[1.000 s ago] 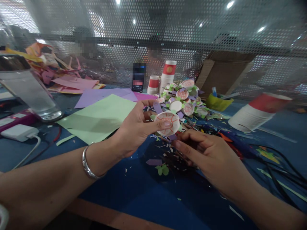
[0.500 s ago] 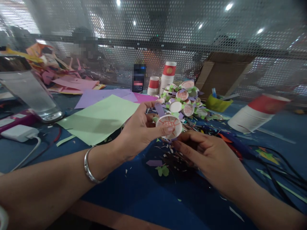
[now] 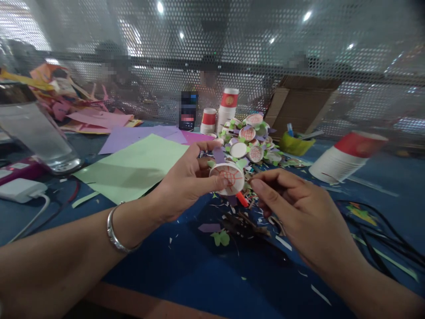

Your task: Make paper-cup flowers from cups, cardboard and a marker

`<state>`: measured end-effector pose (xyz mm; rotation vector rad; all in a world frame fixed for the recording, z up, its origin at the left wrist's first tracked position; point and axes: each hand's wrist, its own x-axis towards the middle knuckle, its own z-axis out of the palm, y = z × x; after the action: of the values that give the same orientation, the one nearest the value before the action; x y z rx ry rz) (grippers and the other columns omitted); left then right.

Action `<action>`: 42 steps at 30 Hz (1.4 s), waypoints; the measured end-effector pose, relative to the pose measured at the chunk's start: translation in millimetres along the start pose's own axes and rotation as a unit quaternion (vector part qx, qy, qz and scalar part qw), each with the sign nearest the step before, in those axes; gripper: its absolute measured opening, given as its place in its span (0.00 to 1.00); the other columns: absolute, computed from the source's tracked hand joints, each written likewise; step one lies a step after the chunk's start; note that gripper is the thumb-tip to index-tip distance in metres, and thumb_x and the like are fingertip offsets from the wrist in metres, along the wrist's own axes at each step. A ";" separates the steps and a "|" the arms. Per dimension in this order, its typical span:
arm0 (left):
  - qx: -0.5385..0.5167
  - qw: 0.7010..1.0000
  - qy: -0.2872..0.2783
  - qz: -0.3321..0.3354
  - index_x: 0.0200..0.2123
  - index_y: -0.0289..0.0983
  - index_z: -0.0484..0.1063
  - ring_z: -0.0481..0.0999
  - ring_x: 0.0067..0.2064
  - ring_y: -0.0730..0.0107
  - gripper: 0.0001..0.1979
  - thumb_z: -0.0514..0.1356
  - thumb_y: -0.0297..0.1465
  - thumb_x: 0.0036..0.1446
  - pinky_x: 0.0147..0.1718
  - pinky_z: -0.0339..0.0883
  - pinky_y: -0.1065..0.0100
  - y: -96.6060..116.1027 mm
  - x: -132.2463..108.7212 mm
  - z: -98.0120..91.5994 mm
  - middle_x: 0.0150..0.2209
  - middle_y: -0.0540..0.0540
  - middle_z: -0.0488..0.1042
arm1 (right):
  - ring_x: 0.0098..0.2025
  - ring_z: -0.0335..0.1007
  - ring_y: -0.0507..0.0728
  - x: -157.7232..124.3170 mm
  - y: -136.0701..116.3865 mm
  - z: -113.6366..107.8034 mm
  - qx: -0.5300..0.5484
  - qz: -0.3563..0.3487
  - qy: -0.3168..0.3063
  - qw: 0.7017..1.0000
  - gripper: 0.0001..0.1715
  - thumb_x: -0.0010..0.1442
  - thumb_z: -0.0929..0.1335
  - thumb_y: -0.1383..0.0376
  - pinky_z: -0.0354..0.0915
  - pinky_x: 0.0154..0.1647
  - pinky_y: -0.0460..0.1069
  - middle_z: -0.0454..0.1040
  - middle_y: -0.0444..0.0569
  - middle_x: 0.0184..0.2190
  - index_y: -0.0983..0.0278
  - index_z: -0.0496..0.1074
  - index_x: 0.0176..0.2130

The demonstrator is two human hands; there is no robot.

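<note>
My left hand [image 3: 186, 181] is closed on a paper turtle [image 3: 236, 175], its thumb pressed on the face and its fingers behind. The turtle has a round white cup-bottom shell with red lines drawn on it, and green and purple paper pieces stick out around the rim. Just right of the turtle, my right hand [image 3: 295, 204] has its thumb and forefinger pinched together. Whatever lies between those fingertips is too small to make out. Below, a purple paper strip [image 3: 209, 228] and green paper cutouts [image 3: 221, 238] lie on the blue table.
Behind my hands is a pile of similar paper turtles [image 3: 255, 137], with stacked paper cups [image 3: 227, 113] beside it. Green paper [image 3: 133, 164] lies left, near a glass of water [image 3: 43, 137]. A tipped cup stack [image 3: 341, 157], a yellow holder [image 3: 295, 144] and black cables [image 3: 372, 235] are right.
My right hand has drawn away from the turtle's lower edge, slightly up and to the right. The turtle in my left hand has tilted a little. The view has shifted slightly.
</note>
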<state>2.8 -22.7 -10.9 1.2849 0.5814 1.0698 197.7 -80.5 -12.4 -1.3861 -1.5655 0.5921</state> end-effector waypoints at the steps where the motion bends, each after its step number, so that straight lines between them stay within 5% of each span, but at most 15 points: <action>1: 0.009 1.000 -0.014 -0.005 0.58 0.37 0.60 0.79 0.33 0.70 0.34 0.71 0.22 0.51 0.35 0.72 0.70 -0.5 -0.3 -0.5 0.33 0.49 0.78 | 0.25 0.66 0.51 0.6 0.8 -0.3 0.012 0.006 0.005 1.000 0.14 0.64 0.70 0.52 0.61 0.24 0.45 0.74 0.42 0.26 0.59 0.77 0.39; 17: 0.044 0.991 -0.115 -0.044 0.58 0.38 0.58 0.79 0.34 0.70 0.31 0.69 0.23 0.55 0.39 0.73 0.67 -1.1 -1.7 -1.2 0.32 0.50 0.76 | 0.28 0.62 0.51 2.3 9.5 1.7 0.163 0.086 -0.084 0.979 0.17 0.64 0.71 0.49 0.60 0.27 0.47 0.72 0.43 0.28 0.61 0.77 0.37; 24: 0.025 0.999 -0.030 -0.028 0.56 0.37 0.60 0.76 0.34 0.73 0.34 0.73 0.24 0.49 0.35 0.72 0.71 -2.7 -1.4 0.4 0.31 0.52 0.75 | 0.27 0.60 0.50 2.3 8.1 3.1 0.184 0.088 -0.077 0.976 0.19 0.64 0.70 0.49 0.59 0.26 0.45 0.68 0.41 0.25 0.60 0.74 0.31; 32: -0.011 0.997 0.081 0.016 0.55 0.38 0.61 0.78 0.36 0.72 0.35 0.74 0.23 0.47 0.38 0.73 0.70 -2.9 4.4 -1.0 0.35 0.50 0.77 | 0.29 0.63 0.50 1.7 7.0 6.4 0.146 0.118 -0.092 0.978 0.20 0.61 0.71 0.47 0.64 0.26 0.45 0.71 0.42 0.31 0.60 0.75 0.39; 36: -0.020 0.995 0.098 0.008 0.55 0.38 0.61 0.78 0.38 0.71 0.36 0.74 0.23 0.46 0.39 0.73 0.69 -1.2 3.4 -0.4 0.37 0.49 0.77 | 0.27 0.63 0.50 0.4 5.1 8.5 0.119 0.121 -0.118 0.979 0.22 0.60 0.72 0.46 0.64 0.24 0.46 0.72 0.44 0.32 0.61 0.76 0.41; 42: -0.034 0.994 0.099 -0.019 0.54 0.37 0.61 0.78 0.41 0.67 0.37 0.75 0.23 0.44 0.40 0.73 0.68 -3.7 2.3 2.6 0.40 0.48 0.75 | 0.24 0.61 0.50 0.3 2.8 9.4 0.120 0.114 -0.122 0.979 0.21 0.59 0.73 0.47 0.62 0.23 0.46 0.66 0.40 0.24 0.61 0.72 0.30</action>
<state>7.1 -21.7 -13.4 1.1122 0.7104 1.1830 191.0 -77.4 -18.8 -1.3547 -1.4726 1.0894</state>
